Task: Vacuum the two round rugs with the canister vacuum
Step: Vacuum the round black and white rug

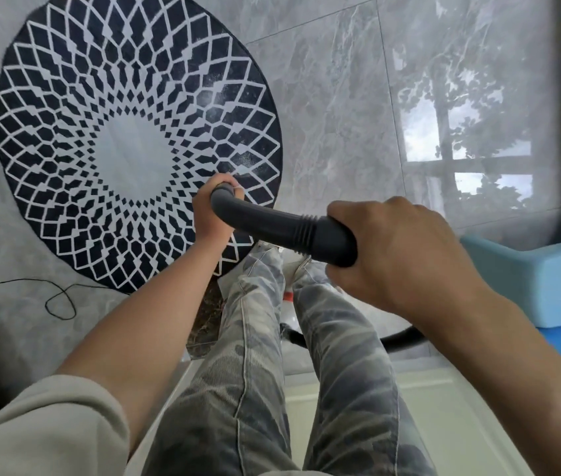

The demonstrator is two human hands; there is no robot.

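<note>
Covering most of the view, a grey tiled floor (341, 115) is seen, with the round navy-and-white rug (128, 139) laid flat on it at the left. A light blue plastic stool (530, 280) is placed at the right edge. Over the rug's near rim the grey curved vacuum handle (282, 228) is held: its rear end is grasped by the right hand (403, 259), its front bend by the left hand (208, 214). A thin black cord (59, 297) is looped at the left.

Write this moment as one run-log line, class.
round rug: flat on floor | vacuum handle: held in both hands | left hand: grips front bend | right hand: grips rear end
</note>
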